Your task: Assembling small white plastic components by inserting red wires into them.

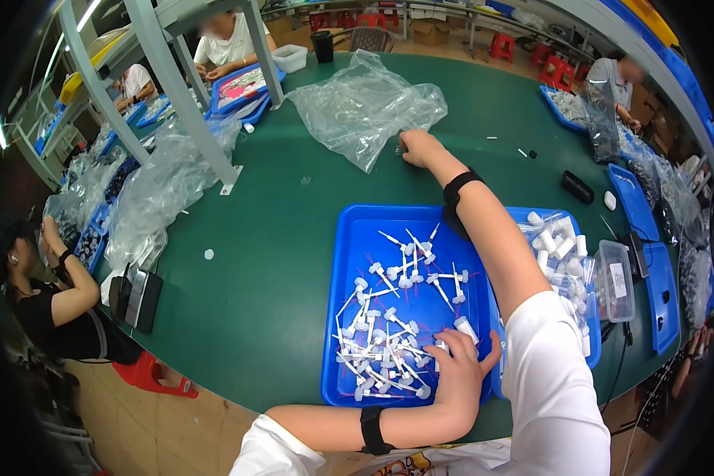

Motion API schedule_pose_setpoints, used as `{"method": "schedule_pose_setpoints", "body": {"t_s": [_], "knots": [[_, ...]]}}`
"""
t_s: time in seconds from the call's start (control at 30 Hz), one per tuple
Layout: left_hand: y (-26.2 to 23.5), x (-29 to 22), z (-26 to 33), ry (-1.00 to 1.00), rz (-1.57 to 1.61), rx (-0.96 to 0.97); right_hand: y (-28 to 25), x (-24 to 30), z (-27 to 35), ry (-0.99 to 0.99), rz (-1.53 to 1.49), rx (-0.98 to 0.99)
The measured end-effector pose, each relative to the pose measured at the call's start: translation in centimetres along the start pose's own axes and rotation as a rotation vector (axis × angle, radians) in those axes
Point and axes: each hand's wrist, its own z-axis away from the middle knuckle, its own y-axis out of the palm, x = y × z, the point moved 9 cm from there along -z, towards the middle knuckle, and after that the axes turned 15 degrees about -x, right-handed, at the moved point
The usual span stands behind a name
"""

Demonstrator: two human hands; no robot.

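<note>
My right arm reaches far across the table. At its end my right hand [422, 151] is closed at the near edge of a crumpled clear plastic bag [365, 103], its fingertips pinching the film. My left hand [458, 369] rests low over the right part of a blue tray [408, 213], fingers and thumb spread apart. Beside its fingertips are a white cylindrical piece [466, 328] and a smaller white piece partly covered by the fingers. Many small white stems with translucent grey heads and thin pink threads [381, 349] lie loose in the tray.
Right of the tray, partly behind my right arm, a second blue tray [593, 349] holds white-capped clear tubes [563, 246]. A clear plastic box [616, 279] and a black case [577, 187] lie beyond. Grey shelf legs [190, 95] stand at left. Other people work around the table.
</note>
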Motion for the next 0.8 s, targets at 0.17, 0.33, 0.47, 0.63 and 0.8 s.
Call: {"method": "schedule_pose_setpoints", "body": {"t_s": [0.17,0.33,0.47,0.63,0.8], "knots": [[-0.6,-0.2,-0.2,-0.049,0.026,-0.082,-2.4,-0.6,0.9,-0.076,0.05,0.064],[-0.8,-0.5,-0.3,-0.052,0.004,-0.138,-11.1,-2.2,4.2,-0.103,0.138,-0.019],[-0.9,0.5,-0.3,-0.054,-0.004,-0.1,-18.3,-1.2,13.1,-0.045,0.091,0.226],[-1.0,0.2,-0.7,-0.029,-0.025,-0.112,-22.7,-5.3,23.6,0.056,0.137,0.144],[-1.0,0.1,-0.4,-0.02,0.043,-0.15,-26.1,-2.1,31.4,0.026,0.198,-0.042]]}}
